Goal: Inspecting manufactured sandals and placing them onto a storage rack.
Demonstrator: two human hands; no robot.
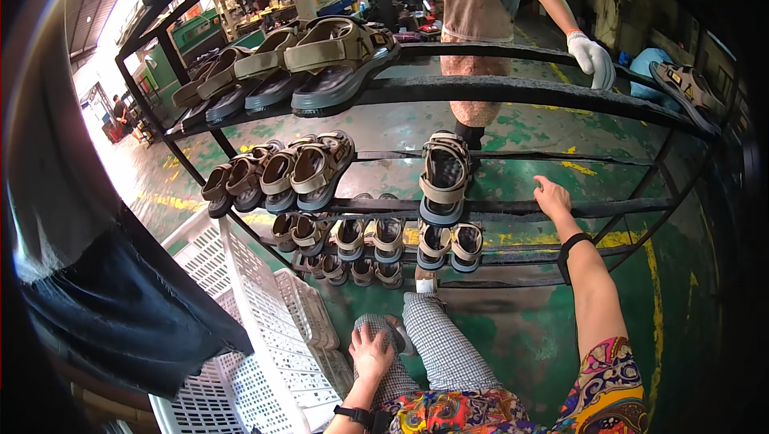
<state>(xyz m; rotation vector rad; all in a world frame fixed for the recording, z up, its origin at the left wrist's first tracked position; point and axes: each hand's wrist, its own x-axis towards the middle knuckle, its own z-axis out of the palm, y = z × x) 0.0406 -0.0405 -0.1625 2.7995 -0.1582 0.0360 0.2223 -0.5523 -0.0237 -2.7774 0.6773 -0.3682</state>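
Note:
My left hand (371, 354) lies on my knee in checked trousers, fingers spread, holding nothing. My right arm stretches forward to the black metal rack. Beside its second-level bar (609, 208) is my right hand (553, 198), fingers curled in, with nothing visible in it. To its left a beige strap sandal (444, 177) stands alone on that level. Below it is a pair of sandals (450, 247). More sandals (280, 173) line the left of the same level. Larger-looking ones (336, 57) fill the top level's left, and another sandal (690, 91) leans at its right end.
Across the rack stands a person in a pink apron (476, 1), a white-gloved hand (591, 60) on the top bar. White plastic baskets (264, 314) stand at my left, by a dark hanging cloth (120, 298). The green floor (513, 330) has yellow lines.

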